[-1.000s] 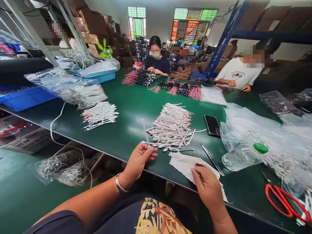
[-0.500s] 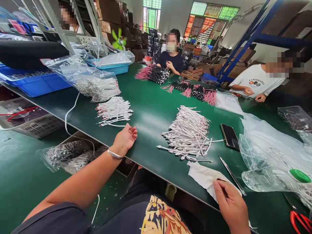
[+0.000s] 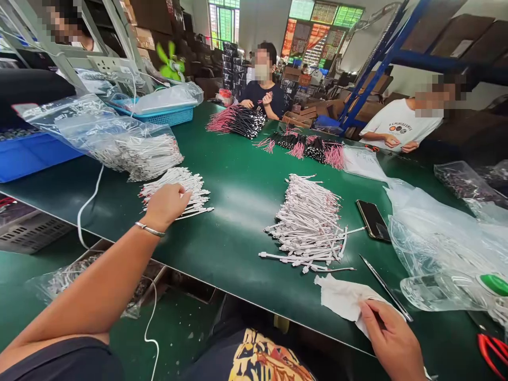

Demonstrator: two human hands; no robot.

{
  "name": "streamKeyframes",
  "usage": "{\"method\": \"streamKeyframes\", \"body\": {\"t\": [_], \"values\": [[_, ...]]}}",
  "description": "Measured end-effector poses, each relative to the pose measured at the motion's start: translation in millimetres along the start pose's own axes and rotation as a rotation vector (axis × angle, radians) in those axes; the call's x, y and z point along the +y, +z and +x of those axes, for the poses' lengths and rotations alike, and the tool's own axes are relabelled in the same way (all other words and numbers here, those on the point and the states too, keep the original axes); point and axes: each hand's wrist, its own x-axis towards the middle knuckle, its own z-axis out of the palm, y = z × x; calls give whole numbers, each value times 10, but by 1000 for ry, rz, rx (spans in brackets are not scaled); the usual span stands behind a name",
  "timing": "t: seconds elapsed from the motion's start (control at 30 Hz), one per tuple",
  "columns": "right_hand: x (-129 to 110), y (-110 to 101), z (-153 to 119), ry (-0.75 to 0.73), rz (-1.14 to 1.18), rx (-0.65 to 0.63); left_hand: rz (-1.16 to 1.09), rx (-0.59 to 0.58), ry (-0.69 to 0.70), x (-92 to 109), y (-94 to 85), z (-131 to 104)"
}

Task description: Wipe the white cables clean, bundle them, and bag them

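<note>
While reaching across the near edge of the green table (image 3: 234,159) with the left hand (image 3: 165,203), leans the forearm over that edge, which slants down toward the right hand (image 3: 392,338). Has a broad bare stretch of table between the left pile of white cables (image 3: 192,186) and the right pile of white cables (image 3: 307,222) – then a narrower gap before the phone (image 3: 373,219), bridged by a single cable.

At far left, has a blue tray (image 3: 35,159) with small greyish pieces inside. Next to that, has a clear bag (image 3: 146,151) full of white cables, close behind the left pile of white cables, and a light-blue basket (image 3: 169,116) with plastic packaging on top. Toward the right, has a large plastic bag (image 3: 432,222) and, just in front, a clear bottle (image 3: 440,291) with a green cap, lying on its side.

Bends the left fingers inward over the left pile of white cables, thumb close to the forefinger; cannot tell whether any cable is pinched, the fingertips being hidden. Presses the right thumb and forefinger tips together over a white tissue (image 3: 341,296), near the tweezers (image 3: 384,286); cannot tell whether anything sits between those tips.
</note>
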Motion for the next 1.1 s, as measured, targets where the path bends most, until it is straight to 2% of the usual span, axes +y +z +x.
{"method": "streamKeyframes", "body": {"t": [0.07,0.27,0.43,0.6,0.7,0.93,1.1], "values": [[17,4,-12,13,-25,6,226,-36,35,-114,1,121],[38,13,-41,75,-93,-3,325,-116,45,-275,54,227],[67,33,-44,73,-163,-3,350,-87,58,-341,57,313],[108,56,-27,72,-222,-48,326,-112,89,-353,114,384],[124,65,-37,80,-267,-32,275,-112,76,-357,139,408],[142,86,-57,55,-325,-11,122,-104,38,-383,97,445],[71,85,-22,32,-336,5,87,-39,48,-393,89,396]]}}
